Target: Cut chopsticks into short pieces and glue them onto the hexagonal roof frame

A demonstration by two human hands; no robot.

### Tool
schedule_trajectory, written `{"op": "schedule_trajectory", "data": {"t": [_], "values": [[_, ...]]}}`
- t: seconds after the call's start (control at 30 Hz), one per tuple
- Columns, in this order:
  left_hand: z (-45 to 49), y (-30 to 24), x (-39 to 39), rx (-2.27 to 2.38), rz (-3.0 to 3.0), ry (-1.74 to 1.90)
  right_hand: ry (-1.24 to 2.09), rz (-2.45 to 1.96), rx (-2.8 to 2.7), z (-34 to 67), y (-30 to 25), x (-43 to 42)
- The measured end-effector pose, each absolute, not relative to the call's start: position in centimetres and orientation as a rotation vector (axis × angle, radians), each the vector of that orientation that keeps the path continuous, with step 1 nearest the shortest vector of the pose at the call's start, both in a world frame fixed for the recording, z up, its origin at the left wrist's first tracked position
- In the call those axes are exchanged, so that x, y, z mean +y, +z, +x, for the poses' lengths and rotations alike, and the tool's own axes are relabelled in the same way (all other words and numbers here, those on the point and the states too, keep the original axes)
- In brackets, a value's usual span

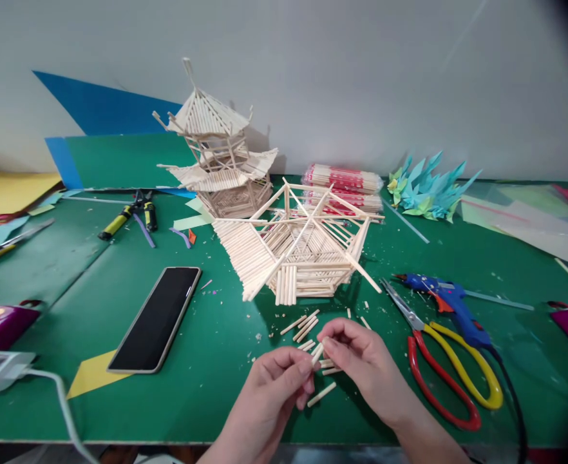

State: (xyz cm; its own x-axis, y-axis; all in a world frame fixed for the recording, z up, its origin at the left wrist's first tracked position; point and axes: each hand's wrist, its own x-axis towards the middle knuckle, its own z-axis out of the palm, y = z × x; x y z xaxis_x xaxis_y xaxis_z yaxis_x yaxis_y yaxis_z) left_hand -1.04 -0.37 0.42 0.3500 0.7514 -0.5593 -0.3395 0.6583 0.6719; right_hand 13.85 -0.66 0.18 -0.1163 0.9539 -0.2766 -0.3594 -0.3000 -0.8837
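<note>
Between my two hands is a short pale wooden stick (317, 354), perhaps more than one side by side. My left hand (280, 380) pinches its lower end between thumb and fingers. At the upper end, my right hand (354, 353) closes thumb and fingertips on it. Several cut wooden sticks (321, 394) lie on the table around and under my hands. Just beyond stands a stick-built frame (286, 283), with a slatted panel on its left and open ribs elsewhere. Behind it to the left rises a tiered stick pagoda (216, 122).
Scissors (414, 319) and a blue glue gun (448, 293) with its cord lie right of my hands. A phone (158, 319) rests at left on yellow paper. Pliers (136, 212), packed sticks (342, 180) and folded paper leaves (426, 190) are farther back on the green table (207, 393).
</note>
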Motion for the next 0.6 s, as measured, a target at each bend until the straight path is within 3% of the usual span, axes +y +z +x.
{"op": "schedule_trajectory", "data": {"t": [0.2,0.37,0.6], "values": [[-0.4,-0.5,-0.9,1.077,0.976,1.129,1.717,-0.964,-0.438,12.9,-1.2,-1.4],[0.1,-1.9,-0.9,1.002,1.389,1.202,1.821,-0.748,-0.075,11.1,-2.7,-2.3],[0.8,-0.9,-1.1,1.046,1.343,1.377,1.757,-0.990,-0.475,11.8,-2.8,-3.0]]}}
